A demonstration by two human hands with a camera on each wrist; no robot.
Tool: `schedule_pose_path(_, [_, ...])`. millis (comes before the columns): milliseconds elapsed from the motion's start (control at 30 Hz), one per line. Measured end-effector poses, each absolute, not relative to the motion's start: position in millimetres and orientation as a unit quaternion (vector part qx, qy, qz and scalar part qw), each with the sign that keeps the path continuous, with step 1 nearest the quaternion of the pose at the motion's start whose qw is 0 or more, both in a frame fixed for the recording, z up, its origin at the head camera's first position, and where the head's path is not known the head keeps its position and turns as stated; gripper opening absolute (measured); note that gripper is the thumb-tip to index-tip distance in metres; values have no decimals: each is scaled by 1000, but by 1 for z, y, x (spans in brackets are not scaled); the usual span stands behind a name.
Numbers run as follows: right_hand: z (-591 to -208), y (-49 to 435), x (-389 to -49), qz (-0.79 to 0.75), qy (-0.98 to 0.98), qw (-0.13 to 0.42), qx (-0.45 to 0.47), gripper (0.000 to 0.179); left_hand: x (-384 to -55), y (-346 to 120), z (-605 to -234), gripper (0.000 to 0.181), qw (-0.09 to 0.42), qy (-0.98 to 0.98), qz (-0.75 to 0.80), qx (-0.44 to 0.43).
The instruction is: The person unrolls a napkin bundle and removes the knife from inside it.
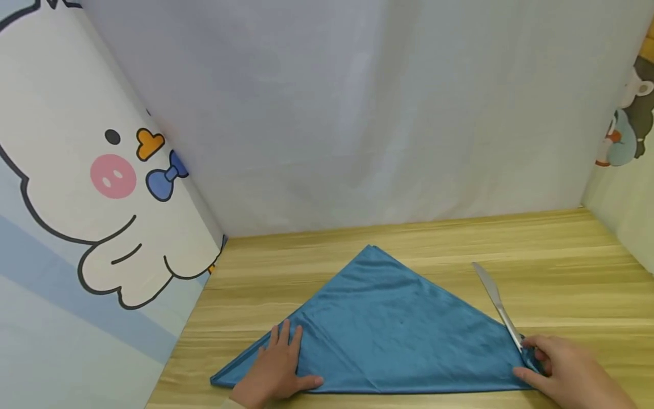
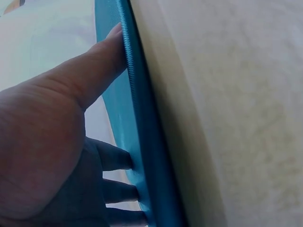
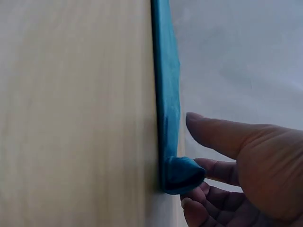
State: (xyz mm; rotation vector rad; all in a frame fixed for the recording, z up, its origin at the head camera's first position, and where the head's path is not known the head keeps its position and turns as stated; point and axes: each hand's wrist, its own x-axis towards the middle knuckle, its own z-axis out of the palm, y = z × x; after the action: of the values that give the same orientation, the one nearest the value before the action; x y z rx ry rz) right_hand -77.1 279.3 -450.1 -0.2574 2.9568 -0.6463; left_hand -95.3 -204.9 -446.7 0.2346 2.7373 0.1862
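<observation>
A blue cloth (image 1: 388, 335), folded into a triangle, lies on the table with its peak pointing away. My left hand (image 1: 278, 363) rests flat on its left part, fingers spread, thumb along the near edge; the left wrist view shows that thumb (image 2: 111, 52) against the hemmed edge. At the right corner, a silver table knife (image 1: 498, 301) lies with its blade pointing away and its handle end over the cloth. My right hand (image 1: 567, 366) has its fingers curled at the turned-up corner (image 3: 182, 175) beside the handle. The thumb (image 3: 213, 132) stands apart from that fold.
The wood-grain table (image 1: 577, 255) runs back to a pale fabric wall (image 1: 383, 113). On the left hangs a panel with a cartoon duck (image 1: 66, 142); more cartoon figures (image 1: 631, 119) show on the right wall.
</observation>
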Motion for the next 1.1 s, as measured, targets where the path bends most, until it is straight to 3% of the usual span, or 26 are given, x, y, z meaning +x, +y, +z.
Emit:
schedule_pose_path(167, [-456, 279, -80, -211, 972, 71, -69, 51, -97, -203, -444, 115, 199, 974, 71, 83])
schedule_pose_path(733, [-460, 284, -81, -228, 973, 42, -15, 8, -95, -203, -444, 115, 197, 974, 70, 87])
schedule_pose_path(967, [-457, 291, -80, -236, 971, 43, -1, 4, -94, -203, -442, 113, 196, 974, 73, 89])
schedule_pose_path(1100, [-457, 299, -79, -244, 969, 39, -14, 14, -94, -203, -441, 113, 200, 973, 74, 89])
